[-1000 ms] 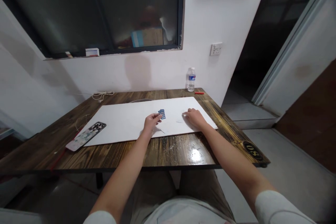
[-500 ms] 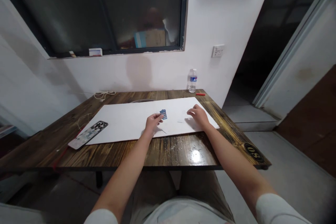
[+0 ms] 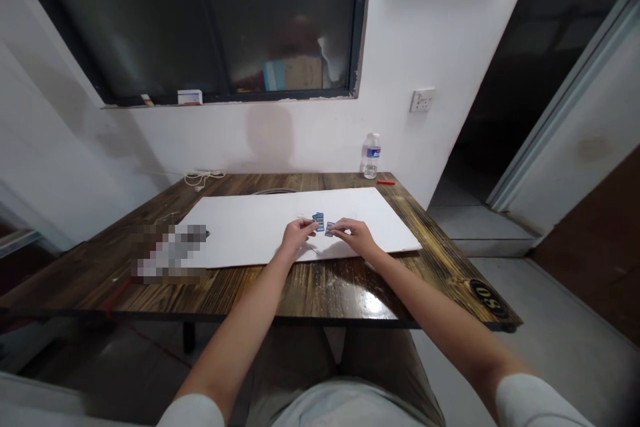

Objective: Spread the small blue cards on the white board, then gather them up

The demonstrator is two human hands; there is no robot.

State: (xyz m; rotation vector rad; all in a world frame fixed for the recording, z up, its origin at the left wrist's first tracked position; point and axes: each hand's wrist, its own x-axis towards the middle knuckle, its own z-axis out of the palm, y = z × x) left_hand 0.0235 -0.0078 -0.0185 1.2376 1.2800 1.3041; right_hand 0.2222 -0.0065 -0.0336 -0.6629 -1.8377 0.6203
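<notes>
We're live at a dark, burn-grained wooden table [image 3: 327,290], where the left hand [image 3: 299,235] pinches a small blue striped card [image 3: 319,221] in its fingertips and the right hand [image 3: 353,237] grips a matching blue striped card [image 3: 329,229], the hands just apart and the cards close together at frame centre, above a large white rectangular board [image 3: 250,227]. Up at the table's far right corner we've got a clear plastic water bottle [image 3: 371,157] beside a thin red stick [image 3: 386,181], while a coiled white cable [image 3: 203,177] sits far left, and a pixelated flat object [image 3: 173,253] at the board's left edge is too blurred for us to name.
</notes>
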